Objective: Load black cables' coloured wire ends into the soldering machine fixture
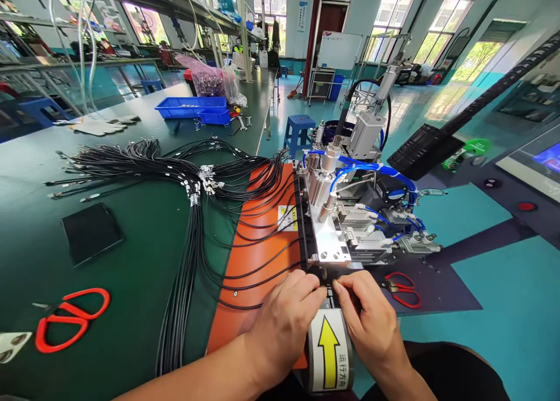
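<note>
My left hand (294,310) is closed at the front of a metal machine (326,232), its fingertips bent down by the track. A black cable (238,304) runs from the left under this hand; its end is hidden by the fingers. Opposite it, my right hand (370,310) pinches thumb and forefinger together at the same spot; whatever lies between them is too small to make out. Below the fingertips sits a curved guide with a yellow arrow label (329,351). Several more black cables (258,237) are spread over an orange board (258,214) left of the machine.
Bundled black cables (181,278) lie on the green table (140,307). Red-handled scissors (72,319) and a black flat pad (91,233) are at left. Red-handled cutters (402,290) lie right of the machine. Blue trays (190,107) and gloves (105,125) stand farther back.
</note>
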A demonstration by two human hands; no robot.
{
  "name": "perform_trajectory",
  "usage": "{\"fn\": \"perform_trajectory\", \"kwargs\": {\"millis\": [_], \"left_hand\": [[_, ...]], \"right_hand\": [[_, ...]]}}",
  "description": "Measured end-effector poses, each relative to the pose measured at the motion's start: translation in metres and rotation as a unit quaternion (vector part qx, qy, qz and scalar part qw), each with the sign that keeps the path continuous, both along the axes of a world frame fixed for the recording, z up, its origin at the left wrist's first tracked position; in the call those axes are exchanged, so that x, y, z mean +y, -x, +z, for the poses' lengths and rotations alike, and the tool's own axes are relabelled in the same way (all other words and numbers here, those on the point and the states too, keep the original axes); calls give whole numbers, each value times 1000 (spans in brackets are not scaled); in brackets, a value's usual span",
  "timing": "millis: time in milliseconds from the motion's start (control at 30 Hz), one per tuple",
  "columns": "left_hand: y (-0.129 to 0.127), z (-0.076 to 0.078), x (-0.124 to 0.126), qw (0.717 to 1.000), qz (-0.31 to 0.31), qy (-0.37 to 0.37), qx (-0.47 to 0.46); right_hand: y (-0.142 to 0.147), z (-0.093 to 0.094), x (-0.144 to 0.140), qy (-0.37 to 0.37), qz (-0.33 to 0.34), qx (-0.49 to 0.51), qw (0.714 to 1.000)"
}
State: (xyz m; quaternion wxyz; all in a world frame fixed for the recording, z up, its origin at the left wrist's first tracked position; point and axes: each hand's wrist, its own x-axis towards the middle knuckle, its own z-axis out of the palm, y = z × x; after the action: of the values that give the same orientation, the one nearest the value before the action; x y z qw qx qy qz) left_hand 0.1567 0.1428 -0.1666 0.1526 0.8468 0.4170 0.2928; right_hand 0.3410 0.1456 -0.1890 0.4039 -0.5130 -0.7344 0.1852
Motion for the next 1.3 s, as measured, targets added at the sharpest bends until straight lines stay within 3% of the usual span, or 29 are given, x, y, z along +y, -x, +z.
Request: {"fn": "perform_trajectory", "kwargs": {"millis": [267,533,667,800,1000,1167,1300], "left_hand": [[0,1,1,1000,-6,4,3],[0,-3,1,1000,-4,5,13],[-1,-2,0,999,20,-31,24],[-1,1,-2,997,44,-60,36],[3,4,-5,995,58,-32,74],[3,5,-5,993,71,-19,88],[6,3,-4,994,63,-7,93]], "right_hand": [[1,-1,-2,15,-24,-3,1000],[1,-2,-1,125,-44,52,990],[2,-5,-2,159,-54,68,983],[4,-7,-3,198,-63,88,974],[9,-3,-3,249,-76,99,960],[10,-3,-3,330,-56,176,926],[12,-7,-2,328,-61,194,923]]}}
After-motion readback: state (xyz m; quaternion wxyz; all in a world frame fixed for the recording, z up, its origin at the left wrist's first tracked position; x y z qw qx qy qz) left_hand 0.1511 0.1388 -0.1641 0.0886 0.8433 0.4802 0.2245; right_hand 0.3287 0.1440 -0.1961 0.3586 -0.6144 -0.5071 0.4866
